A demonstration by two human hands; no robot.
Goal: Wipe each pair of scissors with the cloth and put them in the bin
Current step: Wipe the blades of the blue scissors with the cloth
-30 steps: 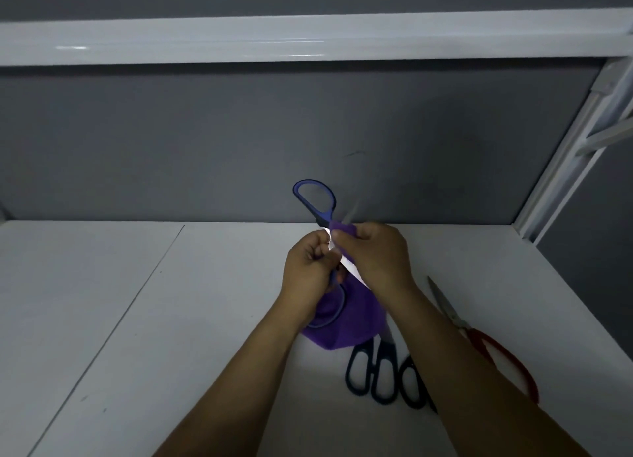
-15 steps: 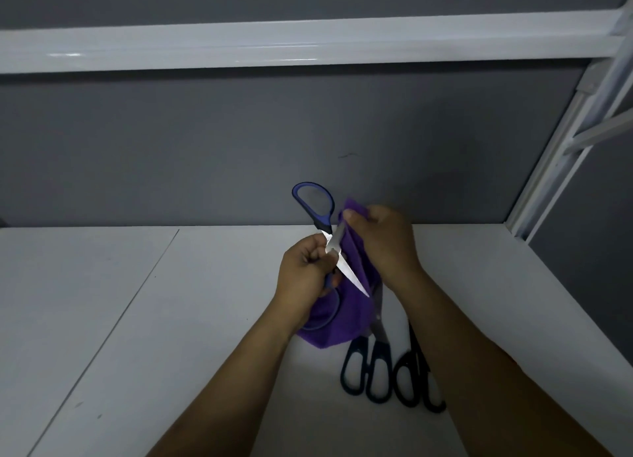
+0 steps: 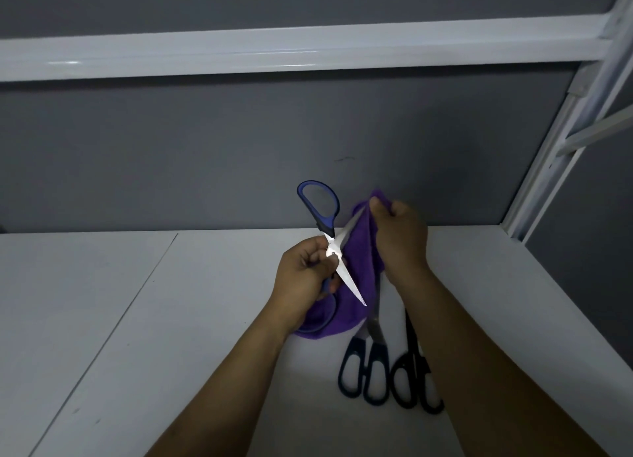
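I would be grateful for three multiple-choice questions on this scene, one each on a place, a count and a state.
1. Where does the right hand pinch the purple cloth?
A) against the grey wall
B) over the raised blade of the blue-handled scissors
C) on the white rail

2. How many pairs of scissors show lying on the table?
A) none
B) four
C) two

3. How do the blades of the blue-handled scissors stand?
A) spread open
B) closed together
C) wholly wrapped

Answers:
1 B: the cloth is folded over the upper blade's tip.
2 C: a navy-handled pair and a black-handled pair lie by the right forearm.
3 A: the blades cross at the pivot, by the left hand, which grips the lower handle.
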